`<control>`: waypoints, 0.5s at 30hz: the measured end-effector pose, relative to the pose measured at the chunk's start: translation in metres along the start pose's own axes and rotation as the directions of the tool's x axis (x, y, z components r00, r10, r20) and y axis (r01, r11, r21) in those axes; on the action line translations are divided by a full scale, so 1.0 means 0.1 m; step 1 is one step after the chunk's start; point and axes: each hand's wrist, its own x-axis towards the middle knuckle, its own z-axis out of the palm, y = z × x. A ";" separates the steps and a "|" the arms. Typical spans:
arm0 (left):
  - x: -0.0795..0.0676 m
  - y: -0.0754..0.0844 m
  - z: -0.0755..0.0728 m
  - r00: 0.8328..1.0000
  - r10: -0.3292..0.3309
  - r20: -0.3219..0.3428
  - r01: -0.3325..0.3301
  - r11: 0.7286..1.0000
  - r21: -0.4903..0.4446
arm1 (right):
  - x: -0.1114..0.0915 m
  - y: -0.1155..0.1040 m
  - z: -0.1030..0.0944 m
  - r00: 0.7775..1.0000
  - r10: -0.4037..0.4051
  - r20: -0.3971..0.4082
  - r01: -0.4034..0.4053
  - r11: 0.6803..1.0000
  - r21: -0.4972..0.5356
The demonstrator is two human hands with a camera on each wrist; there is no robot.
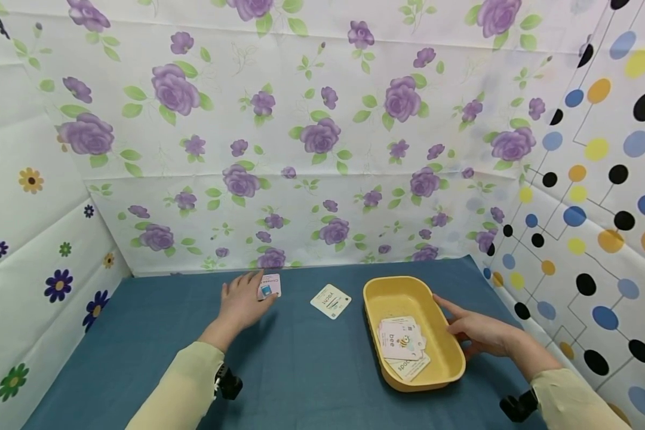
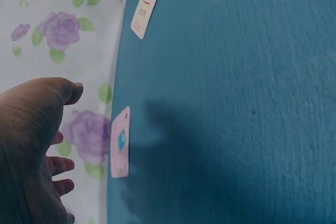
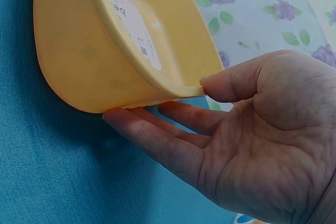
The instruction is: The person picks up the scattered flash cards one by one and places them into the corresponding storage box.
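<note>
My left hand is spread over a pinkish card with a blue picture near the back edge of the table. In the left wrist view its fingers are apart from that card, with nothing held. A white "yacht" card lies to its right. My right hand grips the right side of a yellow plastic basin. Up close, the thumb presses the rim while the other fingers lie against the outside wall. Inside the basin is a loose pile of cards topped by a "bee" card.
Blue cloth covers the table. A flowered sheet hangs along the back, a dotted sheet on the right, and a daisy-patterned sheet on the left.
</note>
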 end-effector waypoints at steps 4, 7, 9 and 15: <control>0.00 -0.09 0.05 1.000 -0.018 0.007 0.018 1.000 -0.012 | 0.00 0.00 0.00 1.000 0.001 -0.001 -0.001 1.000 -0.002; 0.02 -0.17 0.09 0.999 -0.032 0.011 0.032 0.999 -0.015 | 0.00 0.00 0.00 1.000 0.001 0.001 -0.001 1.000 -0.003; 0.02 -0.21 0.11 0.999 -0.042 0.016 0.042 0.999 -0.012 | 0.00 0.00 0.00 1.000 0.001 0.002 -0.001 1.000 -0.002; 0.04 -0.29 0.16 0.997 -0.075 0.031 0.075 0.997 -0.007 | 0.01 0.00 0.00 1.000 0.007 -0.009 -0.007 1.000 -0.005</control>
